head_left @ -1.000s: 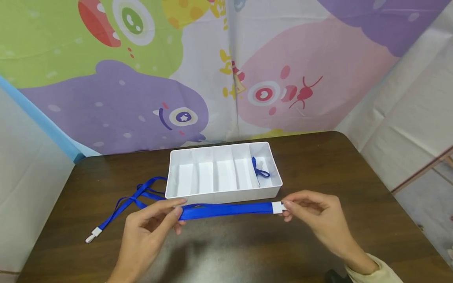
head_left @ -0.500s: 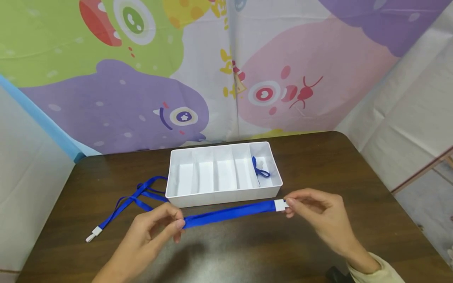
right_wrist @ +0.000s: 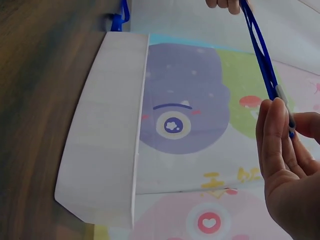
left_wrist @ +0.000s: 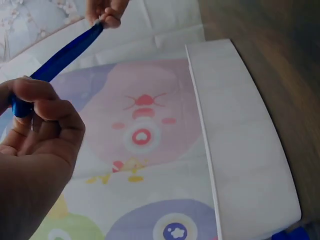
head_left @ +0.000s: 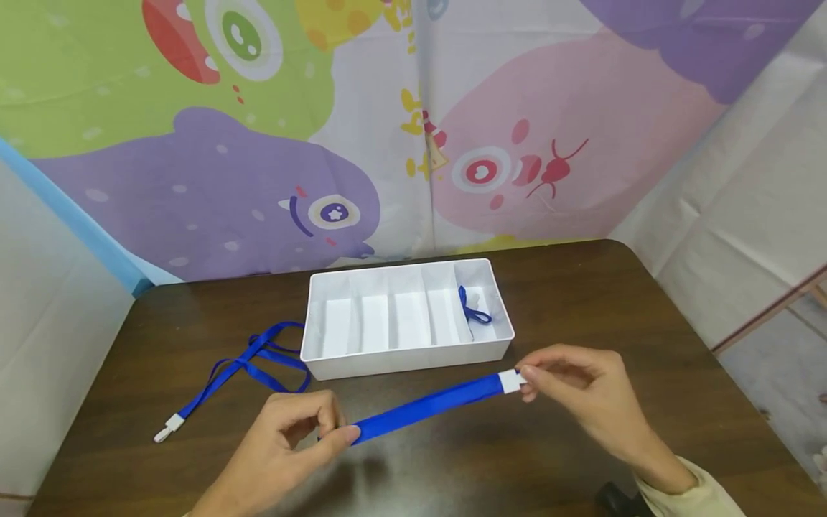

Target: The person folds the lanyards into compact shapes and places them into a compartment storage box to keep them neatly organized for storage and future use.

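Observation:
A blue lanyard (head_left: 429, 407) is stretched between the two hands in front of the white box, folded into a short band. My right hand (head_left: 584, 402) pinches its white clip (head_left: 510, 381) between thumb and fingers. At the other end, lower and to the left, my left hand (head_left: 291, 441) pinches the folded strap between thumb and curled fingers. In the left wrist view the blue strap (left_wrist: 67, 52) runs up from the left hand (left_wrist: 42, 120) to the right. The right wrist view shows the strap edge-on, above the right hand (right_wrist: 290, 160).
Behind the hands stands a white divided box (head_left: 407, 359), with a small bundled blue lanyard (head_left: 474, 312) in its rightmost compartment. A second blue lanyard (head_left: 248, 355) lies loosely looped on the brown table (head_left: 568, 301) left of the box. A cartoon-printed cloth (head_left: 258, 179) hangs behind.
My left hand has moved down and slightly right with its end of the lanyard, so the band now slants. My right hand has stayed nearly in place.

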A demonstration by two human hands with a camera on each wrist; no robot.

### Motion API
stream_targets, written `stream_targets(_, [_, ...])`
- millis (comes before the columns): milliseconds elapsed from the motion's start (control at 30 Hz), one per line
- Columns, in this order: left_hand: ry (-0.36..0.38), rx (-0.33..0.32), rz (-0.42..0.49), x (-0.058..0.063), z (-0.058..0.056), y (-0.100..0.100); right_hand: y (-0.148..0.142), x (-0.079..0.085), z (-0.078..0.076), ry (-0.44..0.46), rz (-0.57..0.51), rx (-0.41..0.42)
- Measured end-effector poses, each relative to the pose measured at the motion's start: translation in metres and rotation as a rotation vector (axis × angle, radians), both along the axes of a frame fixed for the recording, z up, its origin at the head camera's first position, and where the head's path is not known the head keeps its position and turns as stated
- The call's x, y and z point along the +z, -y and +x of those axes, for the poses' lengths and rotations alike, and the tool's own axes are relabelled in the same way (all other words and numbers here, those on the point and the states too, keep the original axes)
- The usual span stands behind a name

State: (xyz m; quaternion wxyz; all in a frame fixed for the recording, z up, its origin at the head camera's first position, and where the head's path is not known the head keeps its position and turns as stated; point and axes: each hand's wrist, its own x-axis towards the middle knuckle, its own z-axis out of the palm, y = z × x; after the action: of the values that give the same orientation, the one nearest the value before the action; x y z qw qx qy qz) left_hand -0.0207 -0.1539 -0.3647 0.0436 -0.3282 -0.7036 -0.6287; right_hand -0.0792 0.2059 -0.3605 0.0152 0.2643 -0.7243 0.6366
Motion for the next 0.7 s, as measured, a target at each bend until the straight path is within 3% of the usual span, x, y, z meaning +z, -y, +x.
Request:
stream_targets(267, [0.052,-0.098,0.036,0.0,0.003,-0.005,-0.003,0.008,-0.013,0.063,0.036,0.039])
stream_targets(433, [-0.009,-0.283,0.116,0.0,-0.002,-0.001,-0.002,0.01,-0.019,0.094,0.036,0.063])
stream_targets(567, [0.036,-0.446,0.171,0.006,-0.001,0.005,-0.001,0.009,-0.021,0.128,0.029,0.087])
stream_targets(700, [0.111,-0.49,0.173,0.012,0.002,0.012,0.0,0.008,-0.022,0.15,0.019,0.113])
